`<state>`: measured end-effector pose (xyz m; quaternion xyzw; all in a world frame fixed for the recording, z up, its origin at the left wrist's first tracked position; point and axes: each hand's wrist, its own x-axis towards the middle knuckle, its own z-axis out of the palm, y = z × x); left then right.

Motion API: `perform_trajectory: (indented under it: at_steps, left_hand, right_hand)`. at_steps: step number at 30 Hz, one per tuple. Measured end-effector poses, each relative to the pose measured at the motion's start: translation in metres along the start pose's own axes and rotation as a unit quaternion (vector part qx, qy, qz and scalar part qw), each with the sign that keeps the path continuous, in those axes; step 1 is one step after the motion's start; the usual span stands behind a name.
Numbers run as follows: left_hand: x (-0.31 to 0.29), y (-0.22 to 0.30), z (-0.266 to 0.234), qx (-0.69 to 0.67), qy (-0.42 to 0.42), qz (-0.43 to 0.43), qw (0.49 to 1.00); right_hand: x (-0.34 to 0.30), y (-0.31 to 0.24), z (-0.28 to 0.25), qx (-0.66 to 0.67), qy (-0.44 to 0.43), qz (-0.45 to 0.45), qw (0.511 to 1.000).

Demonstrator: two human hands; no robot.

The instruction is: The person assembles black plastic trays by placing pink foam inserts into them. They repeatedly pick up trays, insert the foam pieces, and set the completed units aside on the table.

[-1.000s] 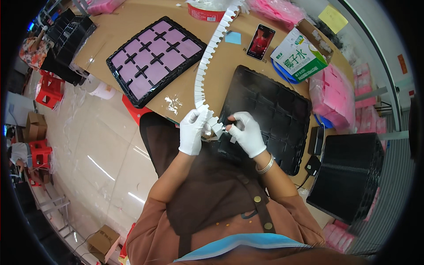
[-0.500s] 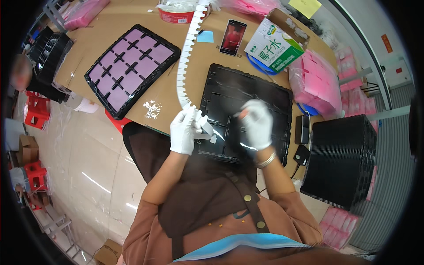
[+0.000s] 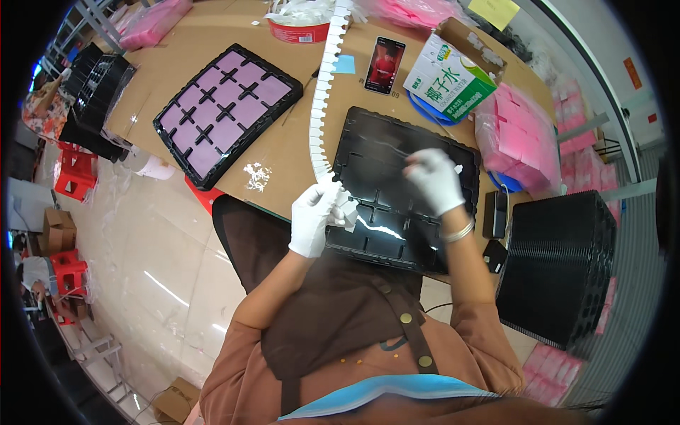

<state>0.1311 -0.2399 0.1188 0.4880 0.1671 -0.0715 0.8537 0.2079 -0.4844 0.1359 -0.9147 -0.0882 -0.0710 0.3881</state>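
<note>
My left hand (image 3: 315,218), in a white glove, pinches the lower end of a long white strip with a notched edge (image 3: 322,106). A loose white end folds out beside its fingertips. The strip runs up the table away from me. Over the black plastic tray (image 3: 368,152) in front of me, my right hand (image 3: 438,183) hangs, gloved in white too. Motion smears its bent fingers, and whether they hold anything cannot be made out. The tray has moulded compartments and glossy reflections, and a dark blur crosses it below the right hand.
A second black tray with purple pads (image 3: 202,131) lies left, beside white scraps (image 3: 257,176). Beyond are a phone (image 3: 384,65), a green-white carton (image 3: 450,81), a red tub (image 3: 297,32) and a bagged pink stack (image 3: 517,138). Stacked black trays (image 3: 556,262) stand right.
My right hand has moved right and slightly up across the tray. The left hand still grips the strip's end, with its loose end folded differently. The whole view has shifted slightly.
</note>
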Motion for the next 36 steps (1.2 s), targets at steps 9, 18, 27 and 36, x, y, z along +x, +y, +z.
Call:
perform_trajectory:
  at_steps: [9,18,27,36]
  left_hand:
    - [-0.01,-0.003,0.011,0.03,0.013,0.031,0.999]
    - [-0.003,-0.014,-0.016,0.082,0.02,0.019,0.996]
    - [-0.005,-0.039,-0.018,0.148,0.019,-0.001,0.989]
    - [-0.005,-0.044,-0.021,0.167,0.019,0.008,0.986]
  right_hand:
    - [-0.056,-0.061,0.068,0.287,-0.061,0.028,0.956]
    - [-0.105,0.001,-0.045,0.087,0.029,0.026,0.995]
    - [-0.16,0.056,-0.037,-0.226,0.016,0.262,0.938]
    - [-0.175,0.058,-0.062,-0.063,-0.058,0.165,0.983]
